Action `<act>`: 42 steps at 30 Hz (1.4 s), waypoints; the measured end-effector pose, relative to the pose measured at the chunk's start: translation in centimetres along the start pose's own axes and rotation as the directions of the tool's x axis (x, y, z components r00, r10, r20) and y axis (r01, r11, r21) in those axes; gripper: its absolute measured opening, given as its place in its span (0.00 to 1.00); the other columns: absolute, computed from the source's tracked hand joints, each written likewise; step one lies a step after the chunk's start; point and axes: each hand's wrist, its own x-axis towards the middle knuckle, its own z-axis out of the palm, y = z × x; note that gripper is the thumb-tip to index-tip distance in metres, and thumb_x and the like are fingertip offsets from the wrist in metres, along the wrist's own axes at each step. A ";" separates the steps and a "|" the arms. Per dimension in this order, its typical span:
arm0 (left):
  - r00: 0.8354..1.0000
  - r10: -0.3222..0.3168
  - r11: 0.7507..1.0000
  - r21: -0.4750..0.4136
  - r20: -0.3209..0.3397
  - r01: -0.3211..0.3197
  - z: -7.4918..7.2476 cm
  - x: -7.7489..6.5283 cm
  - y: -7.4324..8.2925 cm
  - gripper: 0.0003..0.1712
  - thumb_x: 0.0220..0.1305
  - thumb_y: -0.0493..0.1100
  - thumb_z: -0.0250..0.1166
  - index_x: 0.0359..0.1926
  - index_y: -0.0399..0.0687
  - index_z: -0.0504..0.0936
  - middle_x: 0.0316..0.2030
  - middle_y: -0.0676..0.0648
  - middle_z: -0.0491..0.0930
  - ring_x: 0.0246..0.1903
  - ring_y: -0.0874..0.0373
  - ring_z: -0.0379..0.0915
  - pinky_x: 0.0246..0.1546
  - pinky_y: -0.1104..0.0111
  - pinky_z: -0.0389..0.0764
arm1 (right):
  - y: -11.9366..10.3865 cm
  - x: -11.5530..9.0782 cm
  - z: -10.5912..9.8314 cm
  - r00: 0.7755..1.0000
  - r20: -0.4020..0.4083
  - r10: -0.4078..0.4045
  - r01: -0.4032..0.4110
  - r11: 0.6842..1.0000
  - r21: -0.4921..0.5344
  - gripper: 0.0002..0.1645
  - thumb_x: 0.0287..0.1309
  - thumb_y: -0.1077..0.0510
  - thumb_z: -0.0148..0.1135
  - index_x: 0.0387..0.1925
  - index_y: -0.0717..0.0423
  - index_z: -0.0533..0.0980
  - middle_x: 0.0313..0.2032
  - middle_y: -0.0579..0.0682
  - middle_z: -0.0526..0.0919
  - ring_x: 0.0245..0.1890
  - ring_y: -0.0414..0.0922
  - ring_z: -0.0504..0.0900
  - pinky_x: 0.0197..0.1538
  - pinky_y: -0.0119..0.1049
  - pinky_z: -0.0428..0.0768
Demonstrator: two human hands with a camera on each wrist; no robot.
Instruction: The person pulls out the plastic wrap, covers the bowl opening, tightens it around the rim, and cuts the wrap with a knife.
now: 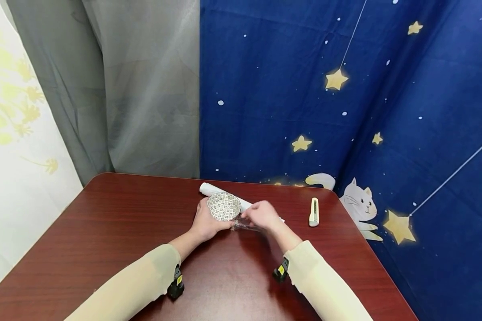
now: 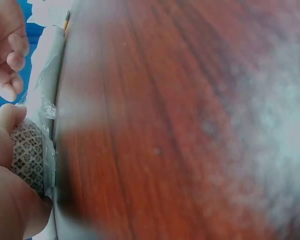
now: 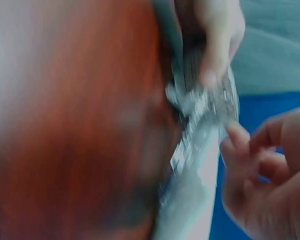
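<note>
A small bowl (image 1: pixel 224 206) with a grey-and-white geometric pattern is tilted so its patterned round side faces up in the head view. My left hand (image 1: pixel 205 221) grips it from the left, thumb along the near edge. Clear cling film (image 2: pixel 49 155) clings in wrinkles along the bowl's side and trails rightward. Close by the bowl's right edge, my right hand (image 1: pixel 263 215) has curled fingers pinching at the film, though blur in the right wrist view (image 3: pixel 262 175) hides the exact contact. Behind both hands lies the white roll of film (image 1: pixel 210 189), partly covered by the bowl.
A white utility knife (image 1: pixel 314 212) lies at the right on the dark red wooden table (image 1: pixel 144 209). Grey and star-printed blue curtains (image 1: pixel 265 89) hang behind the table's far edge.
</note>
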 end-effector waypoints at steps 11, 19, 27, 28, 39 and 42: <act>0.998 -0.051 0.999 0.007 0.032 0.051 -0.3 -0.2 0.2 0.72 0.42 0.47 0.92 0.79 0.29 0.56 0.72 0.28 0.66 0.71 0.36 0.68 0.76 0.46 0.71 | 5.2 4.9 0.5 0.999 -0.018 0.029 -0.034 0.851 -0.524 0.28 0.82 0.40 0.54 0.67 0.51 0.83 0.60 0.55 0.90 0.58 0.58 0.87 0.55 0.63 0.80; 0.997 -0.027 1.000 -0.008 0.066 0.028 -0.5 0.3 0.2 0.73 0.42 0.47 0.92 0.80 0.30 0.55 0.71 0.29 0.70 0.71 0.36 0.70 0.76 0.46 0.71 | 7.5 5.6 0.7 0.996 -0.070 0.048 -0.080 0.802 -0.591 0.24 0.77 0.34 0.60 0.44 0.48 0.87 0.36 0.46 0.88 0.37 0.49 0.83 0.46 0.58 0.81; 0.994 -0.022 0.997 -0.067 0.105 0.029 -0.9 0.8 -0.1 0.76 0.41 0.45 0.92 0.81 0.32 0.50 0.71 0.28 0.71 0.71 0.36 0.72 0.75 0.47 0.72 | 3.1 1.4 -0.8 0.982 -0.101 0.157 -0.186 0.780 -0.597 0.30 0.77 0.31 0.59 0.43 0.53 0.86 0.44 0.55 0.90 0.42 0.53 0.86 0.45 0.58 0.85; 0.994 -0.018 0.997 -0.070 0.106 0.026 -1.0 0.9 -0.2 0.75 0.41 0.45 0.92 0.81 0.32 0.51 0.71 0.28 0.72 0.70 0.37 0.72 0.74 0.47 0.72 | 2.4 0.8 -0.9 0.982 -0.104 0.160 -0.190 0.780 -0.596 0.30 0.76 0.31 0.59 0.43 0.54 0.86 0.45 0.56 0.90 0.41 0.53 0.86 0.44 0.56 0.85; 0.970 0.049 0.992 -0.122 0.239 -0.021 -3.0 3.0 -1.5 0.70 0.43 0.39 0.91 0.80 0.33 0.57 0.71 0.30 0.73 0.70 0.38 0.71 0.79 0.45 0.67 | 3.1 0.6 0.2 0.968 -0.066 0.243 -0.241 0.816 -0.525 0.32 0.65 0.29 0.63 0.35 0.54 0.83 0.31 0.52 0.86 0.29 0.50 0.84 0.32 0.49 0.82; 0.954 0.057 0.996 -0.078 0.295 -0.036 -3.8 3.8 -1.8 0.70 0.43 0.42 0.92 0.81 0.36 0.58 0.72 0.32 0.74 0.70 0.39 0.72 0.79 0.45 0.67 | 6.5 2.5 1.0 0.966 -0.020 0.258 -0.238 0.855 -0.461 0.34 0.61 0.27 0.65 0.35 0.54 0.82 0.29 0.51 0.85 0.25 0.49 0.85 0.27 0.45 0.83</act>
